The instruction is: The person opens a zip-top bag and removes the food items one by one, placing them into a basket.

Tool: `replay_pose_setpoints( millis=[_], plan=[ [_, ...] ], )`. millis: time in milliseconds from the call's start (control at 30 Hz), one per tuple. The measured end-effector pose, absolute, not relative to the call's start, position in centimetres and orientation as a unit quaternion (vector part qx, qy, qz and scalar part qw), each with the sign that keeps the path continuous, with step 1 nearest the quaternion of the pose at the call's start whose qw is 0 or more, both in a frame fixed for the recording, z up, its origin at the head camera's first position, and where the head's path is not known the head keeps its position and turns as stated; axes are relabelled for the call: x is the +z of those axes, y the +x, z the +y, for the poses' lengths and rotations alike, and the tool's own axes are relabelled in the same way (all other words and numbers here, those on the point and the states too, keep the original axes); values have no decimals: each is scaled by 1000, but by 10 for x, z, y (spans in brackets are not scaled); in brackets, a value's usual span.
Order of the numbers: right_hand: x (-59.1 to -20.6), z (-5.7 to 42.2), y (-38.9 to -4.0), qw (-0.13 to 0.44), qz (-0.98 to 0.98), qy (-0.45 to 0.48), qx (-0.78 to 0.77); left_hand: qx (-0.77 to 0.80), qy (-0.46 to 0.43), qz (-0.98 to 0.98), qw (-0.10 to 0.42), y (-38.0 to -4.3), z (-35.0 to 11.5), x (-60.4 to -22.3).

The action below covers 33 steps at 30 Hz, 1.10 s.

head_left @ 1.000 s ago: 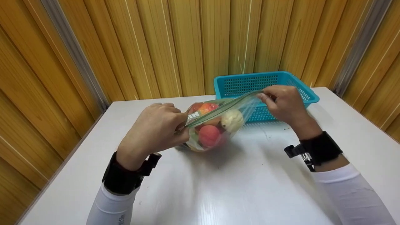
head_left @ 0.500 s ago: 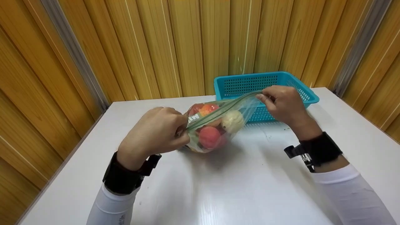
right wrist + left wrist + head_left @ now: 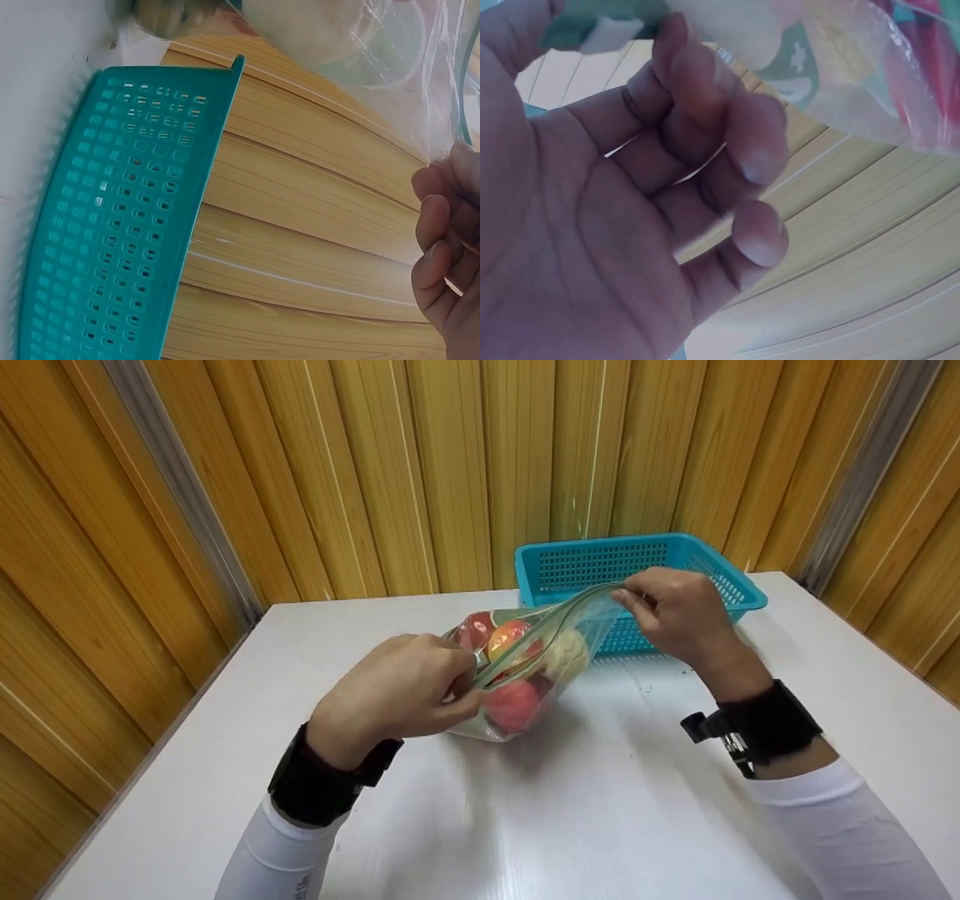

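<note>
A clear zip bag [image 3: 551, 634] with a green zip edge is stretched slantwise between both hands. Inside show a pink-red round fruit [image 3: 513, 706], a red and yellow fruit [image 3: 511, 640] and a pale cream round one [image 3: 567, 654]. My left hand [image 3: 401, 686] pinches the near left corner of the bag's mouth; in the left wrist view its other fingers [image 3: 757, 139] curl loosely below the green edge. The far right corner is pinched between thumb and fingers of my right hand [image 3: 679, 611], higher than the left.
Behind the bag and right hand stands a turquoise plastic basket [image 3: 536, 566] with perforated walls, at the back of the white table [image 3: 600, 810]. A yellow wood-look panel wall [image 3: 450, 472] rises behind the table.
My left hand has shifted right and slightly down with its corner of the bag, and the bag's mouth has slackened and parted a little. The right hand has barely moved.
</note>
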State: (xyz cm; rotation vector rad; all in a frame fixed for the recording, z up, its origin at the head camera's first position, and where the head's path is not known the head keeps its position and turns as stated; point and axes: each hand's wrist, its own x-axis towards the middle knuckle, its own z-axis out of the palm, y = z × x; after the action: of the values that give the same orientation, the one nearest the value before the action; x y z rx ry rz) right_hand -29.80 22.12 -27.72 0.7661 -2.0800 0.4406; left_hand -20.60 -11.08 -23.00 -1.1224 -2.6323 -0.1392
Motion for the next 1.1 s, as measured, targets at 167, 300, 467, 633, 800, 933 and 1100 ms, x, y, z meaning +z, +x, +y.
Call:
replay_pose_setpoints(
  millis=[167, 300, 467, 633, 800, 933, 1100],
  plan=[
    [-276, 219, -297, 426, -827, 327, 165, -47, -383, -915, 114, -209, -104, -235],
    [-275, 218, -297, 427, -822, 342, 158, -34, -398, -908, 126, -211, -102, -239],
    [-276, 218, -297, 421, -823, 348, 158, -24, -404, -905, 131, -212, -98, -243],
    [-278, 218, -298, 397, -833, 350, 158, -6, -413, -900, 138, -215, -90, -252],
    [-279, 219, -298, 381, -836, 359, 164, 8, -424, -885, 190, -220, -82, -259],
    [-279, 220, -300, 362, -826, 391, 183, 5, -446, -872, 203, -226, -73, -266],
    [-281, 218, -301, 336, -817, 427, 193, 48, -451, -878, 150, -230, -62, -283]
  ],
)
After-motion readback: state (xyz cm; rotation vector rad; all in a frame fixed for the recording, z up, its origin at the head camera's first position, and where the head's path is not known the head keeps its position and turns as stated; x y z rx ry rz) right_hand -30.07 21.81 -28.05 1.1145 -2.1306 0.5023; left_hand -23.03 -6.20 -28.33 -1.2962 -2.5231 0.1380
